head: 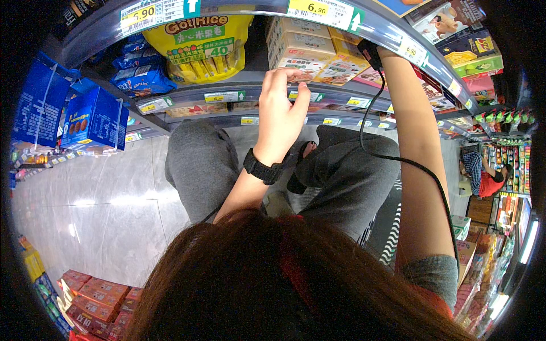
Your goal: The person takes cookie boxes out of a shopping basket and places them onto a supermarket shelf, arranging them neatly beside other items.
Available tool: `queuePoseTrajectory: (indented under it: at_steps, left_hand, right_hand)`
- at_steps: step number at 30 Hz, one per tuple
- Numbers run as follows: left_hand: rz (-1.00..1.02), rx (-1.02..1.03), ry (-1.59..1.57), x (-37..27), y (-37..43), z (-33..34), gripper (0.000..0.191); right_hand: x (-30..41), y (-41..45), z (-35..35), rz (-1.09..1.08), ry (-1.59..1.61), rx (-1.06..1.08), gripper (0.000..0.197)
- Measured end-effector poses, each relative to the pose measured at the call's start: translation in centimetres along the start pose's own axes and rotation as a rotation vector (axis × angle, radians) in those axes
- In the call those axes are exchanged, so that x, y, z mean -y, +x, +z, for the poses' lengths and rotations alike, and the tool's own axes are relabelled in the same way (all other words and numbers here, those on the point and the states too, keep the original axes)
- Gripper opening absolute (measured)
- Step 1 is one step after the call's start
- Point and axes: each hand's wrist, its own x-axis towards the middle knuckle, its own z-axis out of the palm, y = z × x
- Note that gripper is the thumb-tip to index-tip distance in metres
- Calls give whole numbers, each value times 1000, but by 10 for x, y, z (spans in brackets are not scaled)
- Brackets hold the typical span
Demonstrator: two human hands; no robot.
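Observation:
My left hand (281, 98), with a black wristband (262, 167) behind it, is raised at the front of a shelf. Its fingers are bent and apart from the thumb, with nothing visible between them. Just beyond the fingertips stand stacked cream-coloured cookie boxes (303, 47); whether they touch is unclear. Beside these are yellow cookie boxes (344, 63). My right forearm (420, 140) reaches into the same shelf. The upper shelf's edge (377, 25) hides my right hand, leaving a black wrist device (370, 53) with a cable (362, 123) in sight.
A large yellow bag of rice rolls (209, 51) and blue snack packs (143, 79) share the shelf. Blue boxes (91, 117) hang at the left. Red boxes (100, 298) are stacked behind me on the tiled floor (98, 204). A person (490, 179) sits farther down the aisle.

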Motion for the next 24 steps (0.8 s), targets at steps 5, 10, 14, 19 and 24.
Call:
queuePoseTrajectory:
  at_steps: [5, 10, 14, 19, 24]
  left_hand:
    - [-9, 9, 3, -2, 0, 0, 17]
    - [-9, 12, 3, 0, -1, 2, 17]
    - [-4, 13, -13, 0, -1, 3, 17]
    - [-21, 30, -51, -4, -2, 6, 17]
    - [-21, 35, -55, -4, -3, 8, 17]
  right_hand:
    - [-2, 2, 1, 4, 2, 5, 48]
    - [-5, 5, 0, 12, 6, 5, 48]
    - [-6, 10, 1, 10, 6, 14, 47]
    - [-9, 12, 0, 1, -2, 25, 47]
    - [-8, 11, 0, -1, -4, 35, 47]
